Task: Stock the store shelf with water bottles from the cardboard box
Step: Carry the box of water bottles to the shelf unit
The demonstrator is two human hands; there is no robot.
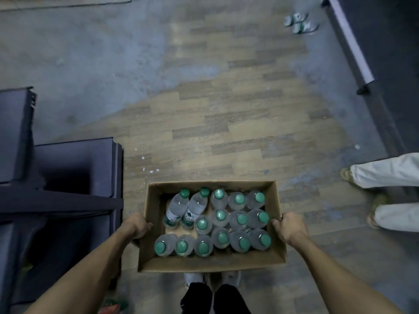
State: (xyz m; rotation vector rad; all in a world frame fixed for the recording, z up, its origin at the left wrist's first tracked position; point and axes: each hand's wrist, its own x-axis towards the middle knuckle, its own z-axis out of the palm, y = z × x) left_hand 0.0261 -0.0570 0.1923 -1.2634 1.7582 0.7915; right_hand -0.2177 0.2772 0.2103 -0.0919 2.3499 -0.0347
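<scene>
An open cardboard box (210, 261) hangs in front of me above the floor, held by both hands. My left hand (137, 225) grips its left wall and my right hand (289, 227) grips its right wall. Inside stand several clear water bottles with green caps (221, 237); two of them (186, 207) lean tilted at the back left. Dark store shelves (56, 177) stand to my left, their boards bare in view.
Another person's legs in light trousers (390, 173) stand at the right. Two bottles (299, 22) lie on the floor far ahead on the right beside a dark shelf unit (362, 64). Wood-pattern floor stretches ahead. My own feet show under the box.
</scene>
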